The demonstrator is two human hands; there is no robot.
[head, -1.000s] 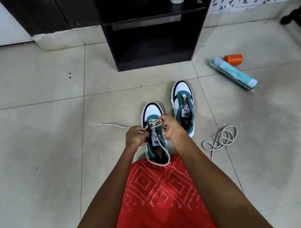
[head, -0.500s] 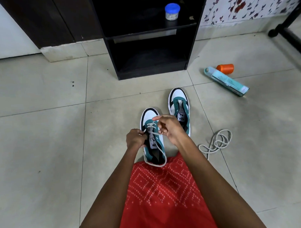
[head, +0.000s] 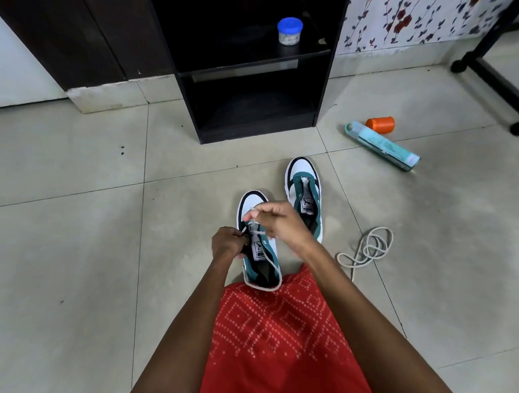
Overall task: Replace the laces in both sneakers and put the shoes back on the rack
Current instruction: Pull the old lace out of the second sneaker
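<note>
The lace tail that lay stretched across the pale floor tiles point(head: 78, 261) to the left a second ago is gone from there; it has been drawn up into the shoe. The left hand point(head: 227, 241) stays put, fingers curled on the left edge of the near sneaker point(head: 252, 201), white and teal with a black-edged toe, at the lowest eyelets. Whether it also nips the cord there, I cannot tell. This sneaker stands on the floor just in front of the red patterned garment point(head: 274, 328).

The off-white cord lace point(head: 258, 231) crosses only the lowest eyelets. The right hand point(head: 278, 222) has risen and swung over the toe, thumb and fingertips pinching the lace end and pulling it taut. I judge that one crossing has just been tightened, so lacing of the first shoe is at an early stage.

Right of it, the far sneaker point(head: 304, 194) of the same colours sits untouched, with no lace that I can make out. Further right, a coiled off-white lace point(head: 367, 248) lies loose on the tiles.

Counted: two sneakers, two laces, two hands. Behind them is one black wooden rack point(head: 250, 132), its lower shelf free for the pair, with one small blue-lidded jar point(head: 290, 30) on the shelf above. On the floor are one teal spray can point(head: 383, 146) and one orange cap point(head: 380, 124).
</note>
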